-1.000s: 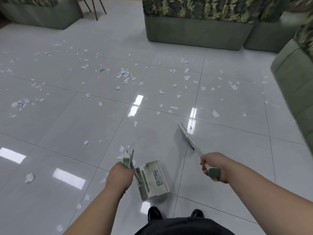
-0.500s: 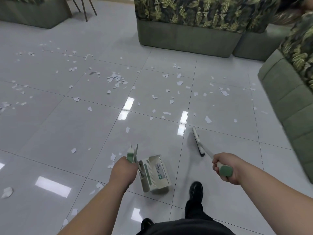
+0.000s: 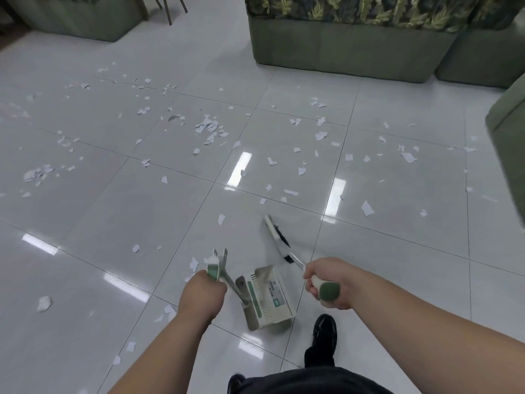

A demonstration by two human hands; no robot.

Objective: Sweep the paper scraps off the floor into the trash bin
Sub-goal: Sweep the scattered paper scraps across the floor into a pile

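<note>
White paper scraps [image 3: 208, 129] lie scattered across the glossy tiled floor [image 3: 113, 211], thickest at the middle and left. My left hand [image 3: 202, 294] grips the green-tipped handle of a white and green dustpan [image 3: 267, 298], which hangs just above the floor in front of my feet. My right hand [image 3: 326, 281] grips the green-ended handle of a broom [image 3: 279, 240]. Its dark-bristled head touches the floor just beyond the dustpan. No trash bin is in view.
A green sofa base with leaf-print cushions [image 3: 349, 49] stands ahead, another sofa [image 3: 508, 129] at the right edge, a third [image 3: 79, 21] at the far left. Chair legs [image 3: 167, 9] show at the top. My black shoe [image 3: 324, 331] is below the dustpan.
I have stepped forward with my right foot. The broom head has swung left, closer to the dustpan. Both hands keep their grips.
</note>
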